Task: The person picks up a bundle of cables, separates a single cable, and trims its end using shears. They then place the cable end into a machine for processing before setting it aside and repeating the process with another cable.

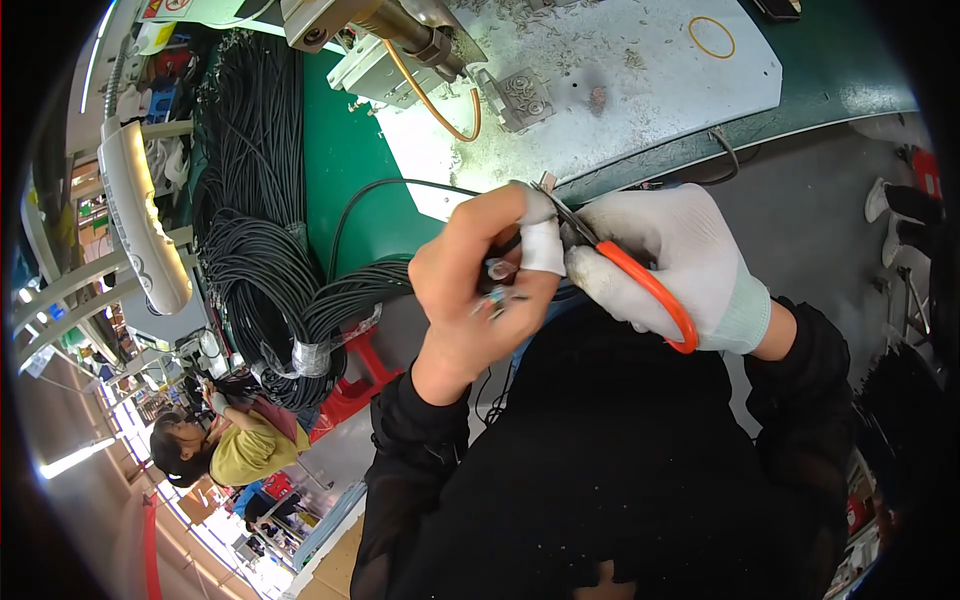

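My left hand (480, 275), bare except for white wraps on its fingers, is closed around the end of a black cable (400, 181). The cable arcs over from the coiled bundle at the left. Small clear and bluish bits (497, 296) show at the palm; what they are is too small to tell. A small metal piece (547, 182) sticks up by the fingertips. In a white glove, my right hand (665, 255) grips an orange-handled hand tool (650, 283). Its slim metal jaws (568, 217) reach to the left fingertips; what lies between them is hidden.
Large bundles of black cable (255, 260) hang over the left of the green table (335, 130). A bench machine (410, 50) stands on a pale metal plate (640, 100) strewn with scraps. A lamp (143, 220), a red stool (360, 375) and a person in yellow (250, 450) are at left.
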The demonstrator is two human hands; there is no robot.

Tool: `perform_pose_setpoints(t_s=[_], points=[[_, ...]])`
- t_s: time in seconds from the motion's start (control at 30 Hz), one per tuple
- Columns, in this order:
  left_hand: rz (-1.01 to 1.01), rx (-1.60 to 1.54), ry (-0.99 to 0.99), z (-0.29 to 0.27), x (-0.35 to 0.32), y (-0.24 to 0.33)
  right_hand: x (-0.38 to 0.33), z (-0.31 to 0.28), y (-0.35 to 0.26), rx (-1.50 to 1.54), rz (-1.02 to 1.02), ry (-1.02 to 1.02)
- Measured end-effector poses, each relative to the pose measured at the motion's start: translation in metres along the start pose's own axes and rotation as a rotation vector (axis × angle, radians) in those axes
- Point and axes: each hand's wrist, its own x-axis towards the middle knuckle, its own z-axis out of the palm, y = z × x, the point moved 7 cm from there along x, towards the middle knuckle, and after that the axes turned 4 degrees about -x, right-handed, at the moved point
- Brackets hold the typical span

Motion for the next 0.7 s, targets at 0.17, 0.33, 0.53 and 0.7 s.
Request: perform_pose_setpoints(t_s=[0.17,0.33,0.53,0.7], points=[[-0.270,-0.331,0.072,-0.002,-0.004,-0.015,0.004,0.005,0.002,0.047,-0.006,-0.060],[-0.218,-0.210,0.135,-0.008,0.001,-0.012,0.006,-0.001,-0.018,-0.412,-0.418,0.247],[-0.357,-0.279,0.060,-0.005,0.003,-0.024,0.003,0.000,-0.020,-0.502,-0.474,0.317],[-0.580,-0.620,0.110,-0.010,0.000,-0.049,0.006,0.014,0.010,0.234,0.149,-0.140]])
